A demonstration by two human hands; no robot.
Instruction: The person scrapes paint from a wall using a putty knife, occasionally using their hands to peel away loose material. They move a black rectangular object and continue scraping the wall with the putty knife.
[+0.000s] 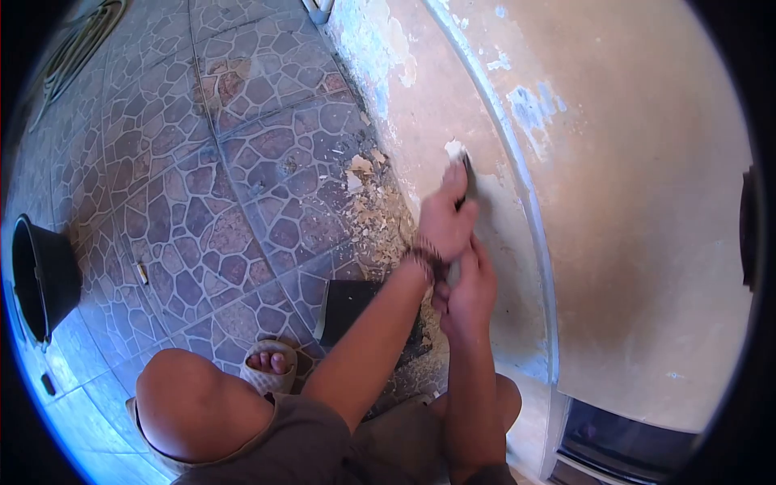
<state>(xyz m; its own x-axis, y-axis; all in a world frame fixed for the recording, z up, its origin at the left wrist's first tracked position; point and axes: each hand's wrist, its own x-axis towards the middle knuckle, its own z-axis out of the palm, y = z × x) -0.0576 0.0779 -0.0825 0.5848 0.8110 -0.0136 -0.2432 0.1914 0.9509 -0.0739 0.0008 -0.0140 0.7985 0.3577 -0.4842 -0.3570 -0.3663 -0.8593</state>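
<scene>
My left hand [447,222], with a dark braided bracelet [426,257] at its wrist, is closed around a scraper [466,166]. Only a dark part of the scraper shows past the fingers, against the wall [436,105]. A small white patch [454,149] of bared wall lies at its tip. My right hand [471,293] is closed just below, touching the left wrist near the bracelet. What its curled fingers grip is hidden. Flakes of old paint [376,214] lie heaped on the floor along the foot of the wall.
A raised pale strip [517,166] runs down the wall. Below the forearms lies a dark flat board [349,301]. A black bucket [61,271] stands at the left on the stone-patterned floor [186,202]. A coiled hose [77,48] lies far left; a sandaled foot [271,364] is near.
</scene>
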